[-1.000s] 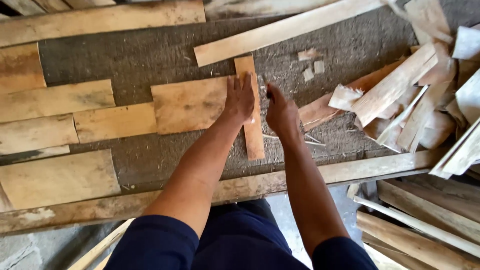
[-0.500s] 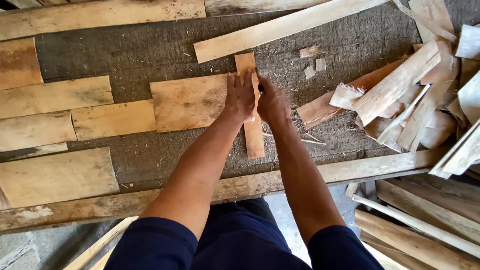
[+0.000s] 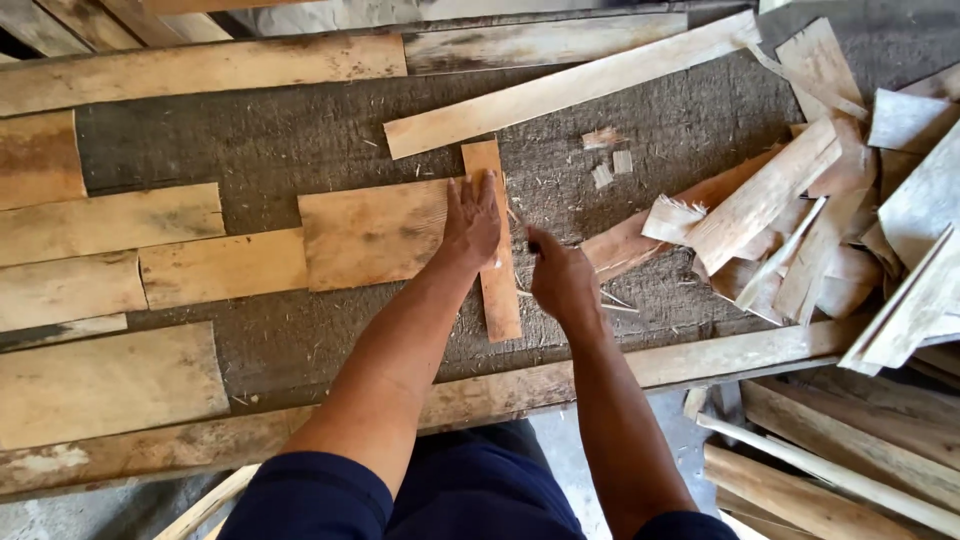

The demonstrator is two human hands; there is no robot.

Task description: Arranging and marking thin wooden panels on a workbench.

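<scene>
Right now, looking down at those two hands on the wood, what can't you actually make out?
- Head view: the part of the narrow strip under the left hand is covered by the palm.
- Head view: whether the right hand holds anything; its curled fingers face away.
- Head view: how far the scrap pile extends; the right edge cuts it off.
- Head view: the small chips are too small to tell apart.

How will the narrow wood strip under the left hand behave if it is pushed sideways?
The narrow wood strip looks thin and flat, so it would probably slide rather than roll or tip. The dark mat beneath looks rough, so it may drag somewhat. It appears light and splintery at the edges, so it might crack if bent. The left hand presses it flat.
</scene>
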